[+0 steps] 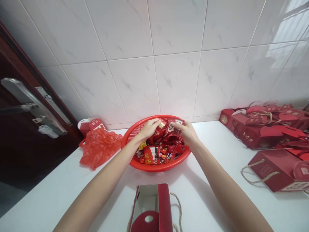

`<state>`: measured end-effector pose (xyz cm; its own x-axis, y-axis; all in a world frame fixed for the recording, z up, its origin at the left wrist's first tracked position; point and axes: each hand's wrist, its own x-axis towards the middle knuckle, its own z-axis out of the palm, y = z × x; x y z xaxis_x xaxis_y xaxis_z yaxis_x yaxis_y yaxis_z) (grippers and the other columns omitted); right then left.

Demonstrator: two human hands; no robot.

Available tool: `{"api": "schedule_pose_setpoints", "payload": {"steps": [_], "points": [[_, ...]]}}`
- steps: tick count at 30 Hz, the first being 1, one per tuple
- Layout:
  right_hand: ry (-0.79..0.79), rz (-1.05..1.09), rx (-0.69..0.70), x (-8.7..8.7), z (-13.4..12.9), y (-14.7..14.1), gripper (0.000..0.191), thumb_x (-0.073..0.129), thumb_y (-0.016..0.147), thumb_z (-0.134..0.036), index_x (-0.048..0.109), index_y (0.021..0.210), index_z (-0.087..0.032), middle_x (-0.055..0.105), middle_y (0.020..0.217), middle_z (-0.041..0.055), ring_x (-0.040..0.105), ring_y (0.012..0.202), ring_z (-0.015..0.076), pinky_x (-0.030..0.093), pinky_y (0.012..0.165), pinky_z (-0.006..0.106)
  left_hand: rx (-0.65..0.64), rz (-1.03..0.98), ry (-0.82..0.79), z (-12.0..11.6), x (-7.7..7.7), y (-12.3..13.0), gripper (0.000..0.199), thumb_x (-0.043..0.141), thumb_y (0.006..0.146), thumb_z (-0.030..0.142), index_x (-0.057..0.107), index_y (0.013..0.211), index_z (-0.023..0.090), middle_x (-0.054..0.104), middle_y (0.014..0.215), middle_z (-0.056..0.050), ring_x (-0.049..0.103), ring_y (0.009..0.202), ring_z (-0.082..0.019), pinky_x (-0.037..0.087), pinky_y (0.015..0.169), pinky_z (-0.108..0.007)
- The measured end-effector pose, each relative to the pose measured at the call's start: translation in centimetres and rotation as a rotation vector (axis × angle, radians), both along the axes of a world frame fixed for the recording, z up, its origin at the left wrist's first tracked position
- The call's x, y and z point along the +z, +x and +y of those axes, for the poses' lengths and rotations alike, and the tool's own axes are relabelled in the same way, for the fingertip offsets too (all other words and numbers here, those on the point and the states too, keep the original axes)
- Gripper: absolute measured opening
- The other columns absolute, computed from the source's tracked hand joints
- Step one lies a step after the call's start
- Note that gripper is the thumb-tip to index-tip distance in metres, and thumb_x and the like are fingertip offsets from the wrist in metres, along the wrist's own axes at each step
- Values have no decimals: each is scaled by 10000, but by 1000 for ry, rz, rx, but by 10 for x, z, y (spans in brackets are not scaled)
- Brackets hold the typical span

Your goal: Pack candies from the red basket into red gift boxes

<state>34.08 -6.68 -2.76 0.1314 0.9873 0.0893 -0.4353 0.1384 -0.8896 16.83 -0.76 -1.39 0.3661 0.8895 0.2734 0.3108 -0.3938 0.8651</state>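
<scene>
A red plastic basket [159, 167] stands against the wall with many red candy packets [151, 155] in it. Over its far part my left hand [150, 129] has its fingers closed on a red candy packet [161, 125]. Just to the right, my right hand [188, 132] pinches a dark red candy packet [175, 125] with white lettering between thumb and fingers. Nearest to me, an open red gift box [165, 206] with rope handles shows its pale inside; its lower part is cut off by the frame.
Several red gift boxes [256, 132] are piled at the right, one box [277, 167] lying closer with a rope handle. At the left are a crumpled red plastic bag [100, 148], a small red box [84, 127] and a dark door [21, 135] with a metal handle. A tiled wall rises behind.
</scene>
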Motion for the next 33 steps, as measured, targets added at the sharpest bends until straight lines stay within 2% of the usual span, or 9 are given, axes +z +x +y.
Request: {"api": "schedule_pose_setpoints", "payload": {"steps": [4, 9, 13, 18, 21, 24, 27, 30, 33], "points": [[-44, -15, 74, -1, 2, 1, 296, 842, 552, -237, 701, 809, -196, 755, 772, 18, 692, 682, 187, 603, 601, 300, -169, -104, -164, -8, 4, 3, 235, 640, 814, 346, 689, 946, 158, 689, 1051, -51, 636, 888, -184, 561, 738, -288], [-30, -18, 69, -2, 2, 1, 330, 842, 557, -236, 685, 843, -192, 752, 774, 13, 690, 654, 182, 609, 599, 315, -254, 2, -232, -16, 9, 4, 330, 606, 883, 330, 653, 1160, 158, 690, 1156, -80, 661, 791, -153, 577, 742, -307], [-3, -23, -8, 0, -1, 1, 214, 784, 611, -212, 688, 800, -183, 737, 708, 17, 678, 620, 174, 592, 587, 295, -237, 266, -220, -14, 10, 0, 318, 570, 891, 387, 657, 1094, 158, 726, 936, -52, 668, 735, -164, 546, 718, -297], [-14, 3, -105, 4, -3, -1, 120, 730, 656, -179, 695, 771, -184, 733, 676, 14, 673, 606, 176, 578, 586, 286, -517, 820, -356, -15, 15, -10, 380, 834, 553, 285, 730, 910, 206, 720, 789, 20, 659, 797, -177, 486, 690, -230], [-19, -4, -93, 5, -4, -3, 112, 718, 660, -167, 700, 770, -177, 729, 661, 13, 668, 593, 173, 574, 591, 289, -565, 948, -357, -14, 17, -17, 394, 845, 489, 255, 751, 870, 226, 647, 677, 60, 569, 666, -147, 410, 588, -229], [-15, 6, -95, 5, -4, -3, 110, 721, 658, -166, 697, 766, -172, 728, 650, 14, 664, 589, 173, 570, 590, 291, -543, 892, -269, -10, 16, -21, 270, 802, 554, 287, 726, 795, 191, 555, 606, 67, 474, 586, -118, 342, 544, -234], [-1, 10, -100, 4, -3, -3, 103, 730, 654, -175, 696, 752, -172, 728, 651, 17, 666, 595, 178, 570, 595, 294, -444, 684, -149, -5, 13, -20, 299, 744, 643, 334, 698, 886, 166, 616, 707, 38, 542, 666, -138, 398, 600, -233], [-3, 11, -131, 4, -2, -1, 103, 734, 655, -189, 693, 748, -181, 727, 662, 10, 666, 600, 177, 570, 603, 293, -178, 383, 7, 0, 8, -16, 358, 684, 730, 324, 645, 1045, 158, 708, 976, -38, 635, 867, -184, 490, 760, -270], [-6, 14, -154, 3, -2, 0, 124, 747, 652, -199, 687, 759, -185, 721, 667, 0, 654, 591, 163, 562, 586, 277, 94, 255, 102, 3, 5, -15, 463, 682, 765, 273, 582, 1203, 159, 691, 1178, -106, 648, 1027, -212, 509, 909, -333]]}}
